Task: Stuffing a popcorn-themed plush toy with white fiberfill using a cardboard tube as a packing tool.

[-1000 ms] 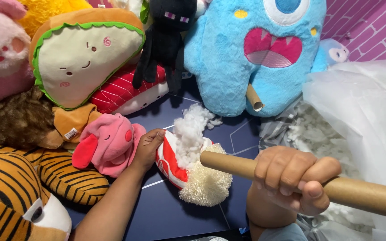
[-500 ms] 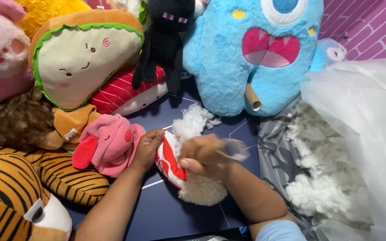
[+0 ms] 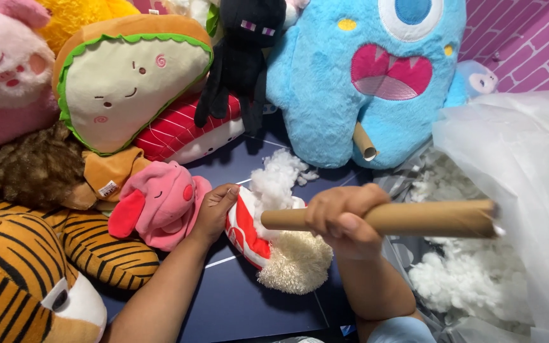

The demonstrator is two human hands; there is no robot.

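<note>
Stuffing (image 3: 471, 279) fills clear bag (image 3: 528, 165) (right) — toy (image 3: 274, 244) half-stuffed.

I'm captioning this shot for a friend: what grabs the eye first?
The big blue one-eyed monster plush at top centre dominates. Below it, the right hand grips a brown cardboard tube pointed at a small red-and-cream toy spilling white stuffing, which the left hand steadies.

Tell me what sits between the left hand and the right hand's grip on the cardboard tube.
In the head view, the red-and-white plush with white stuffing bulging from it lies between the left hand and the right hand, which holds the cardboard tube.
</note>
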